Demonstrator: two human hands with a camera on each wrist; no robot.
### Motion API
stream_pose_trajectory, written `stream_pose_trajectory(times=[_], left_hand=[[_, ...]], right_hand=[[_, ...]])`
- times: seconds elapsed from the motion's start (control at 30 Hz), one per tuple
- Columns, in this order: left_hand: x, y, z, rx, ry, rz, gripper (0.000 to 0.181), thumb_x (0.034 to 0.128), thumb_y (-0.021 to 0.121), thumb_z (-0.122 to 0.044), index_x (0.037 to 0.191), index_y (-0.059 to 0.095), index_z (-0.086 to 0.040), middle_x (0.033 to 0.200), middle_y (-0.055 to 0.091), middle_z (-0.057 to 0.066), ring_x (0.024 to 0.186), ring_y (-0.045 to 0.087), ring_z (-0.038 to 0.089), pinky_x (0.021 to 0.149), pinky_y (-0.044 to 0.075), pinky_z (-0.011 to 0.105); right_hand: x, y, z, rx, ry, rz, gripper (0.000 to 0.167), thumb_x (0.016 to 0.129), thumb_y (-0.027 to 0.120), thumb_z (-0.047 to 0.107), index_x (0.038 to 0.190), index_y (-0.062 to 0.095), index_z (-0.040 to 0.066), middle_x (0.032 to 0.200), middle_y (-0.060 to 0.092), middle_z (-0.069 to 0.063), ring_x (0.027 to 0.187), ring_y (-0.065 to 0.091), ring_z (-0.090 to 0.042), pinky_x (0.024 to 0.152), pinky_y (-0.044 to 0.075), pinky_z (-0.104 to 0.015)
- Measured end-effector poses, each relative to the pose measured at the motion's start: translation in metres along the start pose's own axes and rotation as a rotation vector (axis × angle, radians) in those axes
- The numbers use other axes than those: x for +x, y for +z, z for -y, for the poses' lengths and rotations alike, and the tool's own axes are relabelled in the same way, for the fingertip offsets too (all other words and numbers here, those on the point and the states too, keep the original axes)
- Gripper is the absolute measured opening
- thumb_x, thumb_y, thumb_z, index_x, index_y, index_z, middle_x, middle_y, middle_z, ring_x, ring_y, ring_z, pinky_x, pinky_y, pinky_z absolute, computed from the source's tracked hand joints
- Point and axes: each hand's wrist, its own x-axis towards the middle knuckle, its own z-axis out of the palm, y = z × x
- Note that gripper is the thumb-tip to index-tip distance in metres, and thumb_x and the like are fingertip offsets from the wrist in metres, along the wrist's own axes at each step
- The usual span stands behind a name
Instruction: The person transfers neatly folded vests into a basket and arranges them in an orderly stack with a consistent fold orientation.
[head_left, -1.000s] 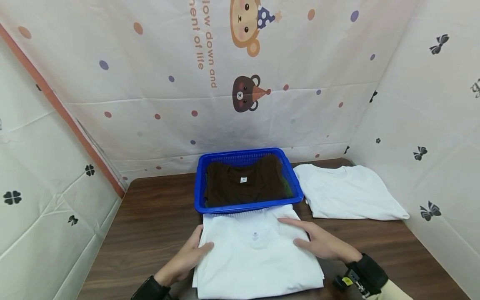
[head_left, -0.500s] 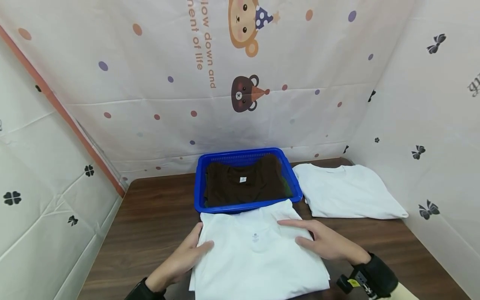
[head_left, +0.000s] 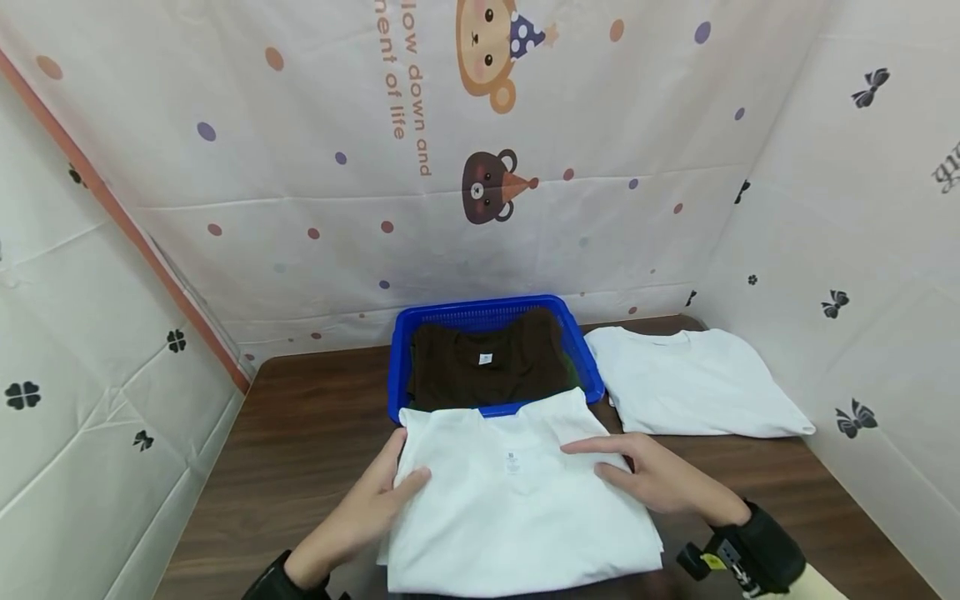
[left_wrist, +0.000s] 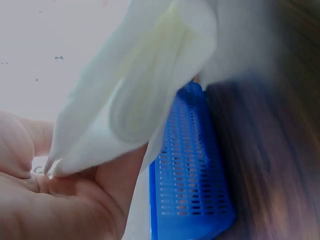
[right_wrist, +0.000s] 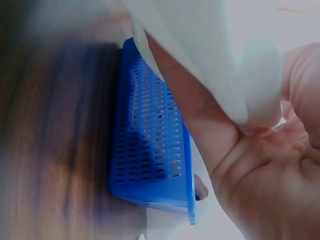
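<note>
A folded white T-shirt, its printed neck label facing up, is held between both hands just in front of the blue basket. My left hand grips its left side, thumb on top and fingers underneath. On the right side my right hand holds it likewise, with thumb and index finger lying over the cloth. Both wrist views show the fabric raised above the table, folded edges hanging between thumb and fingers. The shirt's far edge overlaps the basket's near rim. A folded dark brown T-shirt lies inside the basket.
Another folded white T-shirt lies right of the basket on the dark wooden table. Printed white cloth walls stand behind and at both sides. Bare wood shows left of the basket.
Both hands have raised the white T-shirt slightly and moved it forward, so its far edge now covers part of the basket's front rim. The basket and the other white T-shirt stay put.
</note>
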Motion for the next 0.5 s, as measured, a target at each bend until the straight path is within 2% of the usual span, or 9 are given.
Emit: stream_pose_trajectory(times=[0.17, 0.23, 0.4, 0.47, 0.5], left_hand=[[-0.001, -0.005, 0.0, -0.008, 0.047, 0.015, 0.067, 0.1073, 0.056, -0.015, 0.161, 0.018, -0.006, 0.155, 0.037, 0.017, 0.136, 0.041, 0.03, 0.107, 0.042, 0.034], [-0.002, -0.006, -0.002, -0.004, 0.049, 0.025, 0.061, 0.1077, 0.055, -0.016, 0.159, 0.022, -0.008, 0.149, 0.043, 0.019, 0.131, 0.047, 0.031, 0.101, 0.047, 0.031], [-0.007, -0.009, -0.01, 0.025, 0.066, 0.035, 0.052, 0.1088, 0.053, -0.019, 0.154, 0.029, -0.013, 0.14, 0.05, 0.018, 0.121, 0.055, 0.03, 0.093, 0.052, 0.032], [-0.008, -0.01, -0.013, 0.041, 0.093, 0.032, 0.052, 0.109, 0.053, -0.019, 0.155, 0.028, -0.014, 0.139, 0.05, 0.018, 0.119, 0.057, 0.03, 0.09, 0.054, 0.033], [-0.008, -0.011, -0.014, 0.041, 0.108, 0.03, 0.052, 0.1091, 0.052, -0.019, 0.155, 0.028, -0.014, 0.138, 0.051, 0.019, 0.117, 0.058, 0.031, 0.088, 0.056, 0.034]], right_hand=[[0.0, -0.002, 0.003, -0.025, -0.003, -0.008, 0.033, 0.103, 0.059, 0.004, 0.134, 0.069, 0.013, 0.13, 0.069, -0.01, 0.049, 0.025, 0.007, 0.046, 0.037, -0.018], [-0.001, -0.003, 0.006, -0.031, 0.004, -0.009, 0.032, 0.103, 0.06, 0.004, 0.132, 0.071, 0.014, 0.113, 0.075, -0.006, 0.048, 0.023, 0.008, 0.044, 0.035, -0.017], [-0.002, -0.008, 0.011, -0.038, -0.012, -0.011, 0.03, 0.103, 0.06, 0.003, 0.127, 0.074, 0.015, 0.108, 0.077, -0.004, 0.049, 0.019, 0.009, 0.044, 0.034, -0.015], [-0.002, -0.01, 0.012, -0.044, -0.028, -0.014, 0.03, 0.102, 0.06, 0.002, 0.125, 0.075, 0.015, 0.12, 0.074, -0.006, 0.052, 0.023, 0.009, 0.047, 0.036, -0.015], [-0.002, -0.011, 0.012, -0.051, -0.037, -0.016, 0.03, 0.102, 0.06, 0.001, 0.124, 0.075, 0.015, 0.12, 0.075, -0.006, 0.053, 0.029, 0.009, 0.049, 0.038, -0.015]])
